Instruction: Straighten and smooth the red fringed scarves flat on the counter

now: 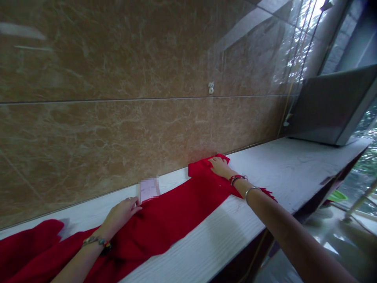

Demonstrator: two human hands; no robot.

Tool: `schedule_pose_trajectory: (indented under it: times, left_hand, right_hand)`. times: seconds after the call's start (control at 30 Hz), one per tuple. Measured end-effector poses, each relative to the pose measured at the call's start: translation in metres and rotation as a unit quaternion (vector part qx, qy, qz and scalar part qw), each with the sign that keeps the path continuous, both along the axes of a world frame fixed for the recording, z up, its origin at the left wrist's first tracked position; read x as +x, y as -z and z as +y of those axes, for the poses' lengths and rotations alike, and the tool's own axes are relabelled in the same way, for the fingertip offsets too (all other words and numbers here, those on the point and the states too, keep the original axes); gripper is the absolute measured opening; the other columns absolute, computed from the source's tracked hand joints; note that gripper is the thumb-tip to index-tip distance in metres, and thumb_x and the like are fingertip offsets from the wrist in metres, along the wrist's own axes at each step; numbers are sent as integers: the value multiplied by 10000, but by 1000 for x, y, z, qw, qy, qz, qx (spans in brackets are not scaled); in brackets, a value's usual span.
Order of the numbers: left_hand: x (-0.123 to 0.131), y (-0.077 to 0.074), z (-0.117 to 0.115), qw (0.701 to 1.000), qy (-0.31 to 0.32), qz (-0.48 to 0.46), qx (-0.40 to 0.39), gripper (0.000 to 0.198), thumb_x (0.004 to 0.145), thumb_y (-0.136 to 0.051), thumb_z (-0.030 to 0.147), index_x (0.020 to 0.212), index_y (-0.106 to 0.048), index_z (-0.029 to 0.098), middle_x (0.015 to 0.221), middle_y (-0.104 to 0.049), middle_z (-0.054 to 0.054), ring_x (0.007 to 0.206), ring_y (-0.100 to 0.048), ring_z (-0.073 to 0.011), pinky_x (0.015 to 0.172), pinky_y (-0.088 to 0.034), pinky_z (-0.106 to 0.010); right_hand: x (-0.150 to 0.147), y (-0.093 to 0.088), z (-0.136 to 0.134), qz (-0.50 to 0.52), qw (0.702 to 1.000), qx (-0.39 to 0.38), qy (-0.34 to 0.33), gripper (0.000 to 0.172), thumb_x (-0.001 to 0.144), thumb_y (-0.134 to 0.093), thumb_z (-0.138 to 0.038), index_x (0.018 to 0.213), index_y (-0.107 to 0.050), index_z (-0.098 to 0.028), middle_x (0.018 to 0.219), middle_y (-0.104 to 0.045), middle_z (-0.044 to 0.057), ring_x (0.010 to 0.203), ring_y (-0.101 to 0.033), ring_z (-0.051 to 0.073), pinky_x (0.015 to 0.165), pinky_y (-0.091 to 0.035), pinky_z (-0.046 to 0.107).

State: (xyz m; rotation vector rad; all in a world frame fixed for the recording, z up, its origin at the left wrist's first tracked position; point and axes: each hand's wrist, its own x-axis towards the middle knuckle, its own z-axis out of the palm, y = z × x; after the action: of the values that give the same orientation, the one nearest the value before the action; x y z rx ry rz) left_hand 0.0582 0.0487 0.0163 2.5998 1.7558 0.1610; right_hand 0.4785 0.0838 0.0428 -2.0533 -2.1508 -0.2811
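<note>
red scarf (pixel 165 224) lying flat on a white counter (pixel 265 165), its long axis running along the marble wall (pixel 118 118). one end is pointing toward the grey appliance (pixel 332 106) well beyond the right hand, and the other is trailing off behind the left wrist. the right hand (pixel 220 167) is lying spread and palm-down on the far end of the cloth, fingers flat and pinching nothing. a strip of fringe (pixel 266 192) is showing just beneath its wrist. the left hand (pixel 122 214) is resting on the cloth's wall-side edge, fingers reaching forward. their tips are touching a small pink tag (pixel 149 189) just ahead of them, and whether they are nipping it cannot be told. between the two hands the scarf is lying smooth; behind the left hand it is bunching.
</note>
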Motion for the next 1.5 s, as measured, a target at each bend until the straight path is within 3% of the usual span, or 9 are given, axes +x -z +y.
schedule_pose_trajectory:
  times: [0.1,0.2,0.37,0.5,0.63,0.8,1.07,1.27,1.5]
  left_hand:
    - [12,-12,-11,999,5,-2,33,204,816,-396,272,923,-537,171,887,-586,-68,804,-550,-189,731,-428,-294]
    - [45,-14,-31,996,72,-30,50,274,835,-383,292,1010,-550,163,1024,-571,-99,934,-535,-207,849,-409,-335]
    - [96,2,-74,976,203,-37,-67,542,805,-445,490,1296,-364,275,1400,-292,-68,1267,-263,-265,1024,-235,-449]
    - [100,13,-85,965,213,-8,-154,601,826,-343,552,1351,-242,278,1439,-181,-65,1310,-130,-271,1035,-149,-512]
    - [92,15,-75,970,212,-10,-121,468,836,-393,355,1292,-385,253,1389,-320,-55,1263,-290,-229,1032,-253,-401]
    - [84,9,-65,980,190,-1,-58,388,803,-360,182,1135,-559,195,1139,-582,-83,1020,-552,-206,887,-429,-321]
    - [76,13,-61,977,185,-71,-74,404,833,-308,212,1171,-528,178,1122,-605,-73,1011,-566,-206,904,-417,-324]
    - [72,19,-61,980,172,-51,-92,412,827,-307,228,1174,-525,185,1061,-635,-86,950,-598,-225,853,-448,-342]
    - [71,14,-70,973,191,-85,-102,383,811,-352,264,1122,-572,232,1135,-600,-40,1013,-567,-203,906,-423,-327]
  right_hand:
    - [-5,26,-10,14,999,27,-36,443,825,-468,-259,1254,-394,-182,1299,-389,140,1189,-340,262,913,-332,409]
    - [11,39,-32,40,993,38,-108,432,815,-483,-271,1232,-433,-169,1267,-433,133,1168,-372,243,921,-348,388]
    - [47,49,-76,36,976,13,-216,574,723,-554,-221,1267,-399,-122,1259,-446,148,1159,-396,245,961,-328,383]
    - [52,63,-94,-62,976,47,-205,514,737,-477,-95,1246,-435,-156,1273,-446,123,1173,-382,254,966,-311,412]
    - [42,73,-91,-116,972,86,-187,367,821,-387,-77,1158,-511,-153,1176,-532,121,1094,-456,244,945,-326,409]
    - [34,65,-81,-123,970,99,-185,282,836,-389,-81,1059,-555,-126,1065,-588,137,1011,-515,246,888,-370,416]
    - [45,34,-57,-159,965,58,-203,204,810,-430,-37,829,-608,-135,825,-649,79,799,-595,167,791,-411,290]
    - [68,13,-43,-174,969,55,-168,274,807,-392,-10,871,-616,-155,919,-642,83,838,-572,168,805,-395,305]
    - [106,24,-70,-177,975,29,-129,184,789,-476,-53,810,-642,-128,868,-641,118,865,-575,188,806,-386,329]
